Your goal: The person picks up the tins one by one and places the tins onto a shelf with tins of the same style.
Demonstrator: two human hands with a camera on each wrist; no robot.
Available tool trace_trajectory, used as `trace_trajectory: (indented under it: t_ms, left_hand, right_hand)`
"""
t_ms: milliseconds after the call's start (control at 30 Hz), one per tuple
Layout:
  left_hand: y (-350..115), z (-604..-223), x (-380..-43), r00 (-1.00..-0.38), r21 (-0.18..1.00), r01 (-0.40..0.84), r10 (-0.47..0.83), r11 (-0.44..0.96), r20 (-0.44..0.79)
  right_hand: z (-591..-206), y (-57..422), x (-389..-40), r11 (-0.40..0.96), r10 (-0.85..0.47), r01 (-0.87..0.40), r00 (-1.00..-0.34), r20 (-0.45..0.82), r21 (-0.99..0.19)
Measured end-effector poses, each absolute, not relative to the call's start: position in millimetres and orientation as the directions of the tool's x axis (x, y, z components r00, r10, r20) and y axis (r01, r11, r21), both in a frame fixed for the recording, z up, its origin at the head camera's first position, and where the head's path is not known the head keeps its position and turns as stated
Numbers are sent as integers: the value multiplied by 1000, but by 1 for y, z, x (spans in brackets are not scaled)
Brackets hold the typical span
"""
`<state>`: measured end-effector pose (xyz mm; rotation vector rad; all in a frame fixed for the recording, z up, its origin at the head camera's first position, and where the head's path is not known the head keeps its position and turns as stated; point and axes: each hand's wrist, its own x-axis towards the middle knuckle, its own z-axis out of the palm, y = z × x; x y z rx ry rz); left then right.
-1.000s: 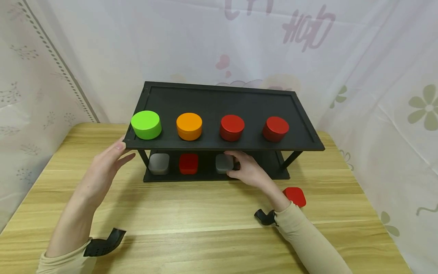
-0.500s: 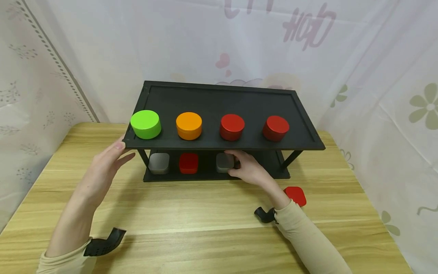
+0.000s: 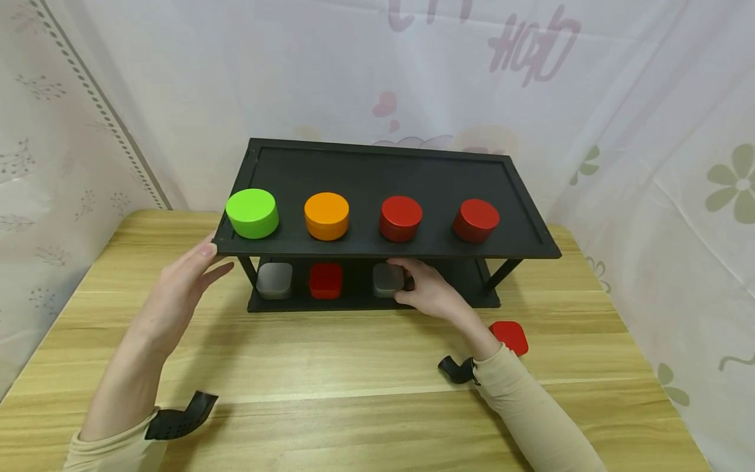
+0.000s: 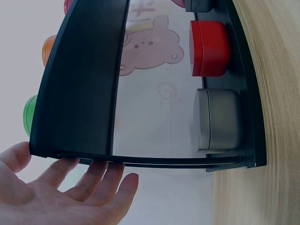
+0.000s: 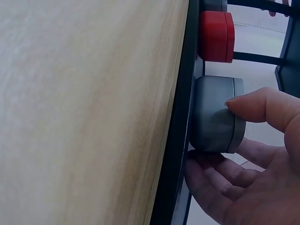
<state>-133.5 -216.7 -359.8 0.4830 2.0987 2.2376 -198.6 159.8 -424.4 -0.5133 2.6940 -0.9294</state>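
A black two-tier shelf (image 3: 377,164) stands on the table. My left hand (image 3: 179,288) holds the front left corner of its upper board, thumb at the edge; in the left wrist view the fingers (image 4: 101,180) lie along the board's end. My right hand (image 3: 433,292) reaches onto the lower tier and grips a grey square tin (image 3: 387,280). In the right wrist view the thumb is on the tin's lid edge and the other fingers are around its far side. Left of it on that tier sit a red square tin (image 3: 326,281) and another grey square tin (image 3: 274,281).
On the upper tier a green round tin (image 3: 252,214), an orange round tin (image 3: 327,217) and two red round tins (image 3: 400,219) stand in a row. Another red square tin (image 3: 510,337) lies on the wooden table (image 3: 307,380) beside the right forearm. A patterned cloth (image 3: 330,72) hangs behind.
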Motion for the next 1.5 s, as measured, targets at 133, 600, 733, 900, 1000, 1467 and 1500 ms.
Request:
trace_trajectory:
  t_ms: [133, 600, 733, 900, 1000, 1467, 1500]
  left_hand:
    - [-216, -360, -134, -952, 980, 179, 235, -92, 196]
    - [-217, -360, -134, -946, 975, 198, 242, -99, 216]
    - [-216, -360, -133, -946, 976, 191, 245, -102, 211]
    - [-216, -360, -133, -944, 974, 200, 246, -105, 220]
    - [-216, -360, -134, -943, 973, 204, 246, -103, 224]
    - [-216, -360, -134, -949, 978, 176, 245, -109, 197]
    - [-216, -360, -134, -950, 979, 174, 244, -108, 196]
  right_hand:
    - [-424, 160, -199, 736, -407, -248, -906, -118, -630]
    - [-423, 161, -196, 730, -409, -256, -906, -105, -633]
    - [-422, 161, -194, 724, -399, -242, -911, -106, -646]
    - [-421, 164, -190, 701, -388, -227, -917, -96, -676]
    - [-419, 166, -187, 697, -378, -221, -922, -89, -682]
    - [-405, 179, -171, 713, -361, -228, -930, -69, -663]
    - [-404, 180, -170, 714, -360, -230, -931, -66, -662]
